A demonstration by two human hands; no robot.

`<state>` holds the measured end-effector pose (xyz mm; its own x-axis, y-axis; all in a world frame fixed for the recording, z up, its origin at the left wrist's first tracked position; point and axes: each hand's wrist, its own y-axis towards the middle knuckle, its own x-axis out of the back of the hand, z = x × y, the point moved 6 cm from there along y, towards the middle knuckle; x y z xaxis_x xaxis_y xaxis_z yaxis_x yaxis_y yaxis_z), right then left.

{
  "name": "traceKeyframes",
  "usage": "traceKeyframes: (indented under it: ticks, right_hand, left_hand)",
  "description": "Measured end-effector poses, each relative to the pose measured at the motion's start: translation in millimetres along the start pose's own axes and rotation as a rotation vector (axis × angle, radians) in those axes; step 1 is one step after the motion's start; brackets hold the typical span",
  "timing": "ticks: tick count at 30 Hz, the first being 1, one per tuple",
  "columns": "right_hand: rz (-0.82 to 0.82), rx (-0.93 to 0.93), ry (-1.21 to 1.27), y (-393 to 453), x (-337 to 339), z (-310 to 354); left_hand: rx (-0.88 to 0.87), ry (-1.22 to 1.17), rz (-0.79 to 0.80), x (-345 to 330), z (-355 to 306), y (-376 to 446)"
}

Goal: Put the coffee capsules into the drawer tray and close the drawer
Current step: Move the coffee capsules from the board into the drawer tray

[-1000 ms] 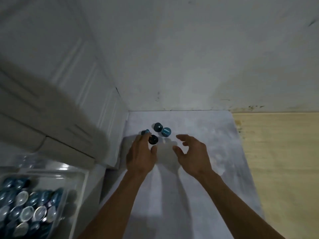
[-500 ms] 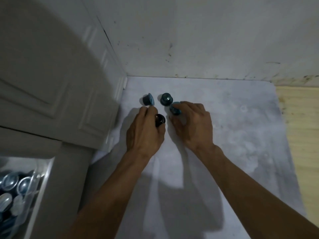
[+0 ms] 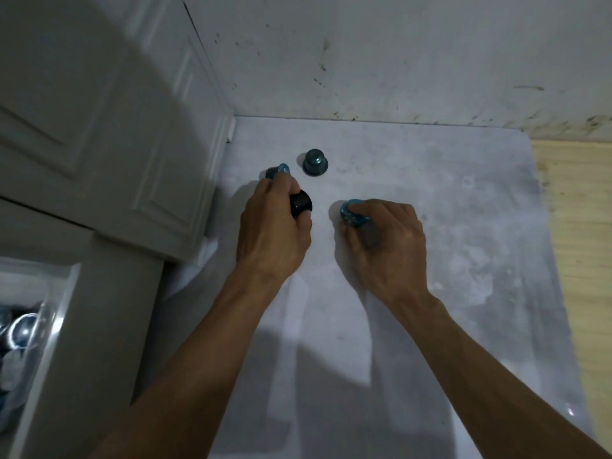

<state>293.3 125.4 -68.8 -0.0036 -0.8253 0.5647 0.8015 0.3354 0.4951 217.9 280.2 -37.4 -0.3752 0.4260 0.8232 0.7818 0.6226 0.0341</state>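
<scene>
My left hand (image 3: 273, 233) grips a black coffee capsule (image 3: 300, 203) over the white sheet (image 3: 430, 226), and its fingertips touch a light blue capsule (image 3: 280, 170) lying on its side. My right hand (image 3: 384, 243) holds another blue capsule (image 3: 352, 213), mostly covered by its curled fingers. A dark teal capsule (image 3: 314, 162) stands free on the sheet just beyond both hands. At the lower left the open drawer with its clear tray (image 3: 36, 329) holds several capsules (image 3: 21, 332).
A white panelled cabinet (image 3: 99, 134) rises at the left, above the drawer. A stained white wall (image 3: 397, 54) closes the back. Bare wooden flooring (image 3: 583, 243) lies to the right of the sheet.
My left hand has closed on the black capsule and reached the light blue one. My right hand has drawn its blue capsule back and to the right, away from the teal capsule.
</scene>
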Motion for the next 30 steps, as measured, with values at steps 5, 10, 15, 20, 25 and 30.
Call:
traceKeyframes:
  ticks: [5,10,15,20,25,30]
  right_hand:
    - [0.063,0.039,-0.019,-2.3,1.6,0.4]
    - [0.115,0.058,-0.055,-8.9,2.2,8.0]
    - [0.1,0.043,-0.081,-16.1,-0.8,5.3]
    - [0.07,0.048,-0.088,-19.0,-2.2,1.1]
    - [0.047,-0.016,-0.039,-22.6,-2.1,-0.9]
    - [0.103,-0.05,0.007,-24.5,14.5,15.1]
  left_hand:
    - [-0.135,-0.143,-0.035,-8.5,1.9,-17.5]
    - [-0.185,-0.21,-0.236,-14.1,10.9,-39.2]
    - [-0.174,-0.21,-0.288,-17.5,17.3,-46.2]
    - [-0.196,-0.2,-0.301,-19.0,20.5,-45.0]
    - [-0.156,-0.209,-0.308,-17.5,22.5,-44.2]
    - [-0.088,-0.313,-0.319,4.8,21.5,-57.0]
